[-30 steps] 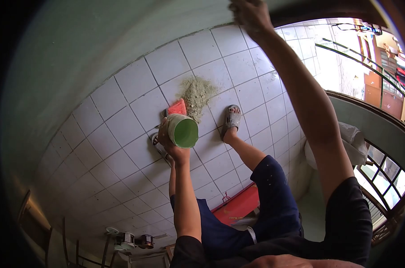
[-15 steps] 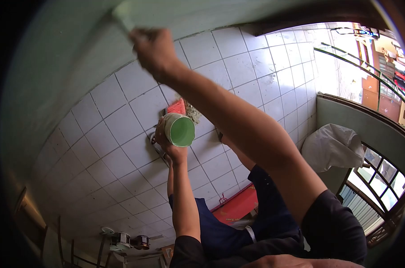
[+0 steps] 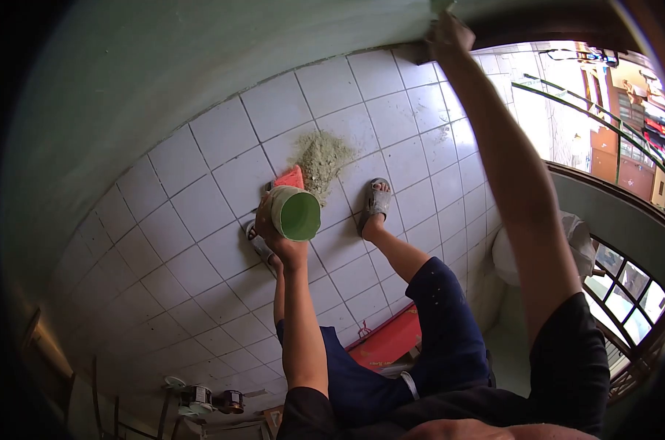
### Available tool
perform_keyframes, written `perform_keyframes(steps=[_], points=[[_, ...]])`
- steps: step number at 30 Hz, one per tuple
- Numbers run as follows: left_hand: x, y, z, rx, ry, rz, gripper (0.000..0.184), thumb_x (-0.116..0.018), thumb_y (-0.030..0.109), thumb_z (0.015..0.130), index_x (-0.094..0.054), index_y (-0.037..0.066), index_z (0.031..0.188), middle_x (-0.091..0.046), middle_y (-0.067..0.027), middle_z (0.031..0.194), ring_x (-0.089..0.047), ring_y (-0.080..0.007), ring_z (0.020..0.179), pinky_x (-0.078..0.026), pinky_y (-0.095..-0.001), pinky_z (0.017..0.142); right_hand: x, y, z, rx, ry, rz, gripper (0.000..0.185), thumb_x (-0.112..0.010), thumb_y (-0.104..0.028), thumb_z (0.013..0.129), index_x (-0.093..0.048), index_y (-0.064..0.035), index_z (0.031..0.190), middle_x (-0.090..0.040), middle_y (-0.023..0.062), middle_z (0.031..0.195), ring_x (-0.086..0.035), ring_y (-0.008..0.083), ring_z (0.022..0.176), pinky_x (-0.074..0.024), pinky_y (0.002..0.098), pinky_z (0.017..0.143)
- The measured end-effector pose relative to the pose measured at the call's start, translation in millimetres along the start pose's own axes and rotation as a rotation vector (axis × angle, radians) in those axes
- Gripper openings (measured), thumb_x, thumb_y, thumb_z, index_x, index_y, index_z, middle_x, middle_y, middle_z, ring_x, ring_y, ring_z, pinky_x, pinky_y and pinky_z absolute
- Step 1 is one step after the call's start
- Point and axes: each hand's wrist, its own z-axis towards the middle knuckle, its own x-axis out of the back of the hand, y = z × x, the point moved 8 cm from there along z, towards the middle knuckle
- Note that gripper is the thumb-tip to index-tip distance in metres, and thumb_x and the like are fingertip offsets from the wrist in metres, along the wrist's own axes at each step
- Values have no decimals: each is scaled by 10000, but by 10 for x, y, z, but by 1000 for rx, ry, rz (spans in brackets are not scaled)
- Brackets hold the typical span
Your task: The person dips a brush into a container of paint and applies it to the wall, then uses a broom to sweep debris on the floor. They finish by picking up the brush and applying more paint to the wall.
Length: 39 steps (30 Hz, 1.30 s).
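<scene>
My left hand (image 3: 272, 233) is wrapped round a tub (image 3: 296, 213) with light green paint inside, held above the floor in front of me. At the top, my right hand (image 3: 450, 35) grips a brush (image 3: 442, 6) against the green wall (image 3: 164, 59), near a dark frame. Only a small green-tinted part of the brush shows, and the fingers are slightly blurred. A red-orange object (image 3: 290, 177) lies just beyond the tub, partly covered by it.
A pile of crumbly debris (image 3: 321, 160) lies on the tiled floor (image 3: 193, 213). Paint cans (image 3: 197, 400) stand at the lower left, a red box (image 3: 391, 339) lies by my legs, and a white sack (image 3: 578, 238) rests at right. A doorway opens at upper right.
Since half a second ago, my right hand has swept right along the wall with the brush, uncovering the debris pile and my foot. My left hand and the tub have barely moved.
</scene>
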Motion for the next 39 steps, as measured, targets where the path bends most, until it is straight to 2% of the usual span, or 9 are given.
perform_keyframes(steps=[3, 10, 14, 16, 18, 23, 30, 36, 39], points=[[-67, 32, 33, -1, -50, 18, 758, -899, 161, 784, -527, 13, 1428, -609, -181, 1413, -603, -396, 1256, -482, -495, 1069, -859, 420, -870, -38, -248, -50, 237, -651, -138, 995, -549, -81, 789, -495, 10, 634, -436, 137, 486, -371, 316, 438], [-160, 67, -41, -26, -64, 49, 696, -917, 197, 800, -573, -20, 1366, -634, -186, 1356, -596, -377, 1254, -484, -477, 1067, -1584, 465, -2321, -45, -803, -212, 378, -680, -235, 1032, -673, 31, 1300, -638, 82, 777, -523, 85, 544, -439, 280, 454], [-138, 21, -51, 3, -44, 39, 688, -906, 195, 813, -570, -12, 1377, -634, -181, 1360, -586, -370, 1264, -476, -462, 1069, -950, 46, -1162, -56, -618, -7, 168, -636, -86, 999, -713, 41, 1076, -598, 59, 704, -452, 92, 478, -369, 287, 414], [-62, -32, -55, 27, -27, 39, 687, -902, 191, 814, -568, -9, 1381, -634, -174, 1365, -588, -368, 1263, -470, -461, 1072, -361, -239, -683, 13, -190, -23, 361, -678, -244, 1039, -669, 13, 1293, -520, -21, 692, -443, 68, 486, -337, 241, 414], [-41, -48, -32, 36, -8, 22, 689, -901, 189, 814, -566, -8, 1383, -635, -170, 1368, -591, -366, 1259, -467, -462, 1073, -135, -544, -581, 56, -31, 132, 86, -583, -31, 1005, -635, 14, 954, -542, 36, 671, -446, 112, 467, -361, 303, 411], [54, -108, 4, 34, 23, 74, 702, -898, 178, 810, -552, -7, 1392, -628, -174, 1365, -600, -374, 1249, -475, -470, 1071, -1199, -113, -1349, 200, -187, -61, 127, -583, -67, 990, -628, 30, 922, -605, 135, 760, -547, 228, 619, -456, 368, 586], [-93, -145, -100, 52, 32, 58, 702, -900, 193, 805, -551, -14, 1378, -626, -188, 1343, -615, -390, 1224, -499, -486, 1052, -1953, 267, -2882, 91, -749, -193, 377, -697, -213, 1010, -674, 69, 1258, -640, 95, 757, -520, 105, 504, -411, 282, 426], [-111, -28, 38, -3, 46, 60, 713, -915, 210, 792, -560, -15, 1369, -627, -194, 1337, -623, -393, 1207, -497, -482, 1051, -665, -553, -989, 7, -469, -179, 368, -697, -277, 1030, -670, -8, 1280, -517, -28, 692, -430, 67, 477, -311, 236, 413], [-21, -34, 41, -1, 53, 17, 715, -915, 217, 792, -561, -18, 1367, -635, -196, 1325, -623, -393, 1209, -496, -482, 1051, -88, -760, -200, 70, -158, -33, 133, -646, -64, 989, -669, -18, 867, -478, 7, 633, -387, 101, 457, -296, 296, 407]])
